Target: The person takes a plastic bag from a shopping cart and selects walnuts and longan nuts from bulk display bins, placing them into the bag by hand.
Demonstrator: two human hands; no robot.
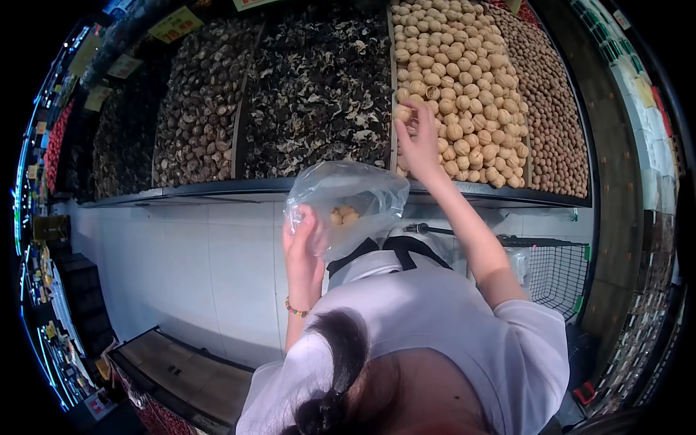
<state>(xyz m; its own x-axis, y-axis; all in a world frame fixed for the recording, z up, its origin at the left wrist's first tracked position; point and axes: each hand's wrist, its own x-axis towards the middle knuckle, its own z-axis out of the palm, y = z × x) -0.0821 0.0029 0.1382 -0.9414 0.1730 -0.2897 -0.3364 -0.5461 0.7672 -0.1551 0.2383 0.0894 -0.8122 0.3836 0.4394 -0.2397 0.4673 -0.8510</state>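
Observation:
My left hand [301,233] grips the side of a clear plastic bag [362,185], its mouth spread wide. Several walnuts [344,216] lie inside the bag. My right hand [420,141] reaches over the bin of walnuts [464,87], at its left edge. Between its thumb and fingers is a walnut [404,113], partly hidden by the fingers. A beaded bracelet [296,309] circles my left wrist.
Left of the walnuts are bins of dried black fungus [319,87] and dried mushrooms [203,101]. Smaller brown nuts [554,109] fill the bin at right. A black wire shopping basket [558,275] stands at my right, and a low bench-like stand [181,373] behind at left.

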